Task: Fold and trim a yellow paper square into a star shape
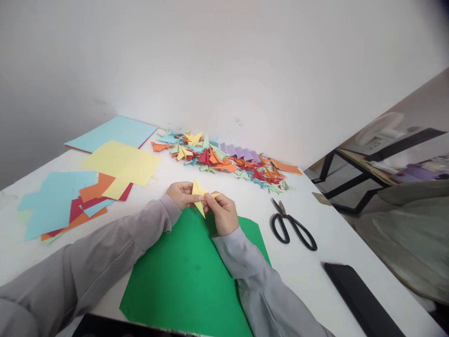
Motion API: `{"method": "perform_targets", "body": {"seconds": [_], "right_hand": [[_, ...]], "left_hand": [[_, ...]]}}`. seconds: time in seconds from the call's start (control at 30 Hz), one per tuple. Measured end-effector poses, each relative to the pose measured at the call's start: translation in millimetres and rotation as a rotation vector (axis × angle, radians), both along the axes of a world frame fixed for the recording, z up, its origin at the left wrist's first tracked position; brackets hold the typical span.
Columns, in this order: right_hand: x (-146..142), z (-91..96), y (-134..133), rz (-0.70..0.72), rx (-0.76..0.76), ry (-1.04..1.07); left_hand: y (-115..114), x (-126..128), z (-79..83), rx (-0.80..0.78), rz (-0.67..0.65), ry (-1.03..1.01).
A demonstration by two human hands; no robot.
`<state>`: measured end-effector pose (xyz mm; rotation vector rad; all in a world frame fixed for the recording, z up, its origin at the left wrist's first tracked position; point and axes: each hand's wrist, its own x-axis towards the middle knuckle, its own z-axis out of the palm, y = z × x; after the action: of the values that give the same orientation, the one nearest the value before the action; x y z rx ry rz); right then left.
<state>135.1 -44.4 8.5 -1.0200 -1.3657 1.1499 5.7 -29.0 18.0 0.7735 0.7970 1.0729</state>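
My left hand [180,194] and my right hand [223,214] both pinch a small folded yellow paper piece [198,192] between them, just above the far edge of a large green sheet [185,276] on the white table [308,276]. The paper has pointed tips at top and bottom. Both arms wear grey sleeves.
A pile of folded coloured paper shapes [224,161] lies along the wall. Flat sheets, yellow [122,164], light blue [112,132] and a mixed stack [63,203], lie at left. Black scissors [291,225] lie right of my hands, a black flat object [361,299] at near right.
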Motion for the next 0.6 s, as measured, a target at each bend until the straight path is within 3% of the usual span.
{"method": "perform_targets", "body": {"seconds": [0.13, 0.33, 0.47, 0.6], "right_hand": [[-2, 2.7, -2, -0.050, 0.035, -0.048], [-2, 6.4, -3, -0.017, -0.016, -0.113], [-2, 7.8, -2, -0.101, -0.062, -0.058], [-2, 5.2, 1, -0.052, -0.083, 0.025]], "left_hand": [[2, 3, -2.7, -0.048, 0.133, -0.049], [8, 4, -11.2, -0.012, 0.242, -0.070], [6, 2, -9.6, 0.071, 0.205, 0.048], [-1, 1, -2.8, 0.163, 0.156, 0.197]]}}
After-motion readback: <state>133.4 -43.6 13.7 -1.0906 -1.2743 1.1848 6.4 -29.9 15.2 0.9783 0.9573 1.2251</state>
